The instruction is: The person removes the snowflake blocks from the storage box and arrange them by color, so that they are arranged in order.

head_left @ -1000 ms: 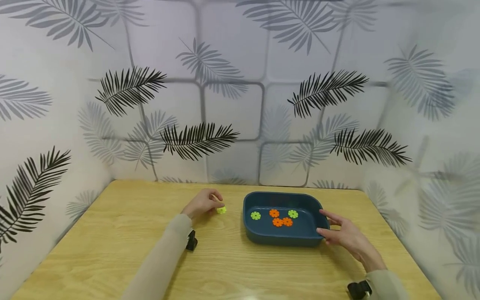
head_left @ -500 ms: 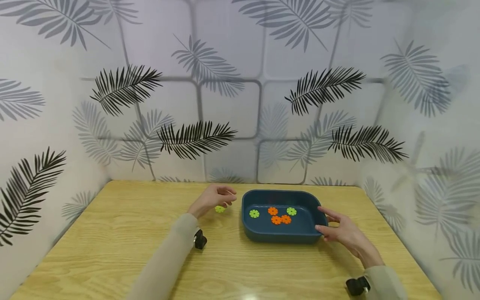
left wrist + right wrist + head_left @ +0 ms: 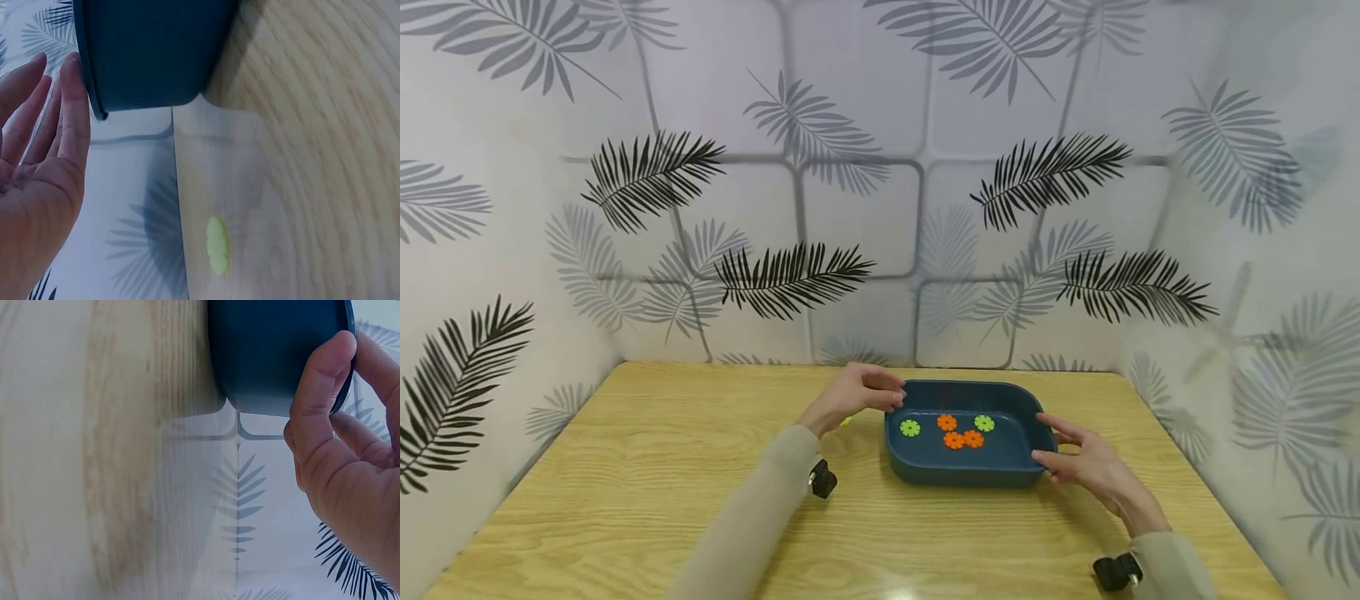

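Observation:
A dark blue rectangular tub (image 3: 962,477) stands on the table, holding flat notched discs. Two are green, one disc (image 3: 910,427) at the left and another disc (image 3: 984,423) at the right; three are orange, around the middle disc (image 3: 954,440). My left hand (image 3: 857,396) is at the tub's left rim; its extended fingers (image 3: 74,103) lie right beside the rim in the left wrist view, holding nothing visible. My right hand (image 3: 1097,473) grips the right end, thumb (image 3: 328,359) against the outside wall. A yellow-green disc (image 3: 217,245) lies on the table, mostly hidden by my left hand in the head view.
The light wooden table (image 3: 647,500) ends against a wall (image 3: 865,225) with a leaf pattern behind it and at both sides. Each wrist carries a small black camera, one on the left wrist (image 3: 822,479) and one on the right wrist (image 3: 1116,572).
My left hand has let go of the yellow-green disc on the table and moved right to the tub's left rim. My right hand has kept its grip; the discs in the tub look unchanged.

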Tool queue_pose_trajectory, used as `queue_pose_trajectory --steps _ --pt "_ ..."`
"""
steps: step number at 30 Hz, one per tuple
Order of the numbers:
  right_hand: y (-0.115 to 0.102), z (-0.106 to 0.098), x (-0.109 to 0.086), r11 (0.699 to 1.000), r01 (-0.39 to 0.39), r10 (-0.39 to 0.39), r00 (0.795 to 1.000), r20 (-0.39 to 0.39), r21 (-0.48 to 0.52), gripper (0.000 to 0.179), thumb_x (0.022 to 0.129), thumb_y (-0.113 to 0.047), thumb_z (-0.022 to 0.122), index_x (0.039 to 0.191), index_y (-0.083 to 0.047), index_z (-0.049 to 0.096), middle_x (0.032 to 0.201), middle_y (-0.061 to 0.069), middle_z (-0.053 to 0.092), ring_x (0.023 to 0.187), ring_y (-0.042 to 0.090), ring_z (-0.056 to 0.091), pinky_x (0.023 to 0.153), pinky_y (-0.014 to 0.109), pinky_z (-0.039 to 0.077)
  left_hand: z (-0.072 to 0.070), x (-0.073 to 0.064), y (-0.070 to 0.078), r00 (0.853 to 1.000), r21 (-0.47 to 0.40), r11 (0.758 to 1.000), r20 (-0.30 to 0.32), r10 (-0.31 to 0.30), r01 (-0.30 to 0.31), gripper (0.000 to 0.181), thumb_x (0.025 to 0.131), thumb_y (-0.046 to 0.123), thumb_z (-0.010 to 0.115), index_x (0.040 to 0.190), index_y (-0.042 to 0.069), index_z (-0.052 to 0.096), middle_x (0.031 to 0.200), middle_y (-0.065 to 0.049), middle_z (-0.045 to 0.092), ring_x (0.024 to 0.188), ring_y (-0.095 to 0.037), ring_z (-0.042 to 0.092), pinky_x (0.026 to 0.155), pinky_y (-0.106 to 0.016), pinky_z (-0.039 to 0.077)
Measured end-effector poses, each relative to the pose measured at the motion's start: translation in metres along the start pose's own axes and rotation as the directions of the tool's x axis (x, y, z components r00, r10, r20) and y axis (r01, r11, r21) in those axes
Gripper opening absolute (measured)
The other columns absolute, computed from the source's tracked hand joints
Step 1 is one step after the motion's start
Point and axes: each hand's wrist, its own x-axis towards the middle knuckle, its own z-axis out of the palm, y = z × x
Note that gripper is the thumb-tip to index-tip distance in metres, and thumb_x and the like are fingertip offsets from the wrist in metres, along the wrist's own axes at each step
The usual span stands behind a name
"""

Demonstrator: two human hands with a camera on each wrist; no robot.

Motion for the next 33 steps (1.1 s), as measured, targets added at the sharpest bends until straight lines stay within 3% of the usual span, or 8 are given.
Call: queue_pose_trajectory --steps 8,13,17,24,27,30,32,33 --pt "0.000 -0.001 -0.001 1.000 -0.008 0.008 1.000 0.000 0.019 0.082 0.090 -0.018 0.072 0.157 -0.012 0.024 0.151 0.034 0.016 0.068 0.014 0.057 0.069 0.031 0.056 0.012 0.009 0.008 0.999 0.042 0.999 0.039 -0.004 0.003 0.036 0.091 0.003 0.067 0.126 -0.007 0.061 0.120 -0.028 0.065 0.099 -0.025 0.071 0.089 -0.042 0.056" --pt "-0.001 -0.001 -0.002 1.000 -0.005 0.005 1.000 -0.002 0.014 0.082 0.091 -0.019 0.072 0.157 -0.013 0.024 0.152 0.034 0.015 0.068 0.014 0.056 0.068 0.030 0.055 0.023 0.016 0.015 0.997 0.118 0.993 0.078 -0.026 0.017 0.036 0.091 0.003 0.067 0.125 -0.007 0.062 0.120 -0.023 0.067 0.103 -0.031 0.069 0.093 -0.049 0.053" --pt "0.000 -0.002 -0.002 1.000 -0.001 0.001 1.000 -0.003 0.007 0.083 0.090 -0.020 0.072 0.157 -0.013 0.024 0.152 0.034 0.016 0.068 0.013 0.056 0.068 0.030 0.056 0.031 0.022 0.021 0.988 0.254 0.966 0.128 -0.088 0.053 0.034 0.090 0.006 0.069 0.123 -0.003 0.065 0.120 -0.020 0.068 0.104 -0.034 0.068 0.094 -0.050 0.052" --pt "0.000 -0.001 -0.003 1.000 -0.004 0.004 1.000 -0.001 0.011 0.082 0.091 -0.019 0.072 0.157 -0.012 0.024 0.151 0.034 0.016 0.069 0.013 0.057 0.069 0.030 0.056 0.049 0.035 0.034 0.957 0.481 0.869 0.183 -0.224 0.111 0.026 0.094 -0.004 0.057 0.118 -0.002 0.066 0.119 -0.022 0.065 0.102 -0.037 0.066 0.087 -0.045 0.056" --pt "-0.001 0.000 -0.003 1.000 -0.001 0.001 1.000 -0.004 0.011 0.082 0.091 -0.019 0.072 0.157 -0.012 0.024 0.151 0.034 0.016 0.070 0.013 0.057 0.070 0.030 0.056 0.057 0.039 0.037 0.956 0.603 0.791 0.157 -0.248 0.107 0.028 0.094 -0.006 0.052 0.116 0.001 0.069 0.116 -0.017 0.066 0.091 -0.029 0.065 0.076 -0.035 0.056" --pt "-0.001 0.001 -0.003 1.000 0.005 -0.005 1.000 -0.006 0.005 0.082 0.090 -0.020 0.072 0.157 -0.012 0.025 0.152 0.036 0.014 0.070 0.014 0.058 0.071 0.031 0.056 0.063 0.041 0.036 0.959 0.714 0.691 0.106 -0.262 0.110 0.036 0.091 -0.008 0.047 0.114 0.006 0.071 0.114 -0.009 0.066 0.079 -0.019 0.056 0.064 -0.027 0.046" --pt "-0.001 0.002 -0.003 1.000 0.007 -0.007 1.000 -0.006 0.002 0.082 0.090 -0.021 0.073 0.157 -0.012 0.025 0.153 0.036 0.013 0.070 0.014 0.059 0.072 0.031 0.056 0.066 0.042 0.034 0.958 0.750 0.650 0.082 -0.273 0.121 0.040 0.090 -0.008 0.044 0.114 0.009 0.071 0.116 -0.005 0.065 0.076 -0.016 0.051 0.061 -0.026 0.040" --pt "-0.001 0.002 -0.003 1.000 0.007 -0.007 1.000 -0.007 0.000 0.082 0.090 -0.020 0.073 0.156 -0.012 0.026 0.153 0.037 0.013 0.071 0.014 0.059 0.072 0.031 0.056 0.068 0.043 0.033 0.955 0.753 0.644 0.074 -0.286 0.135 0.042 0.089 -0.009 0.042 0.114 0.010 0.071 0.116 -0.004 0.064 0.073 -0.016 0.048 0.060 -0.026 0.038"
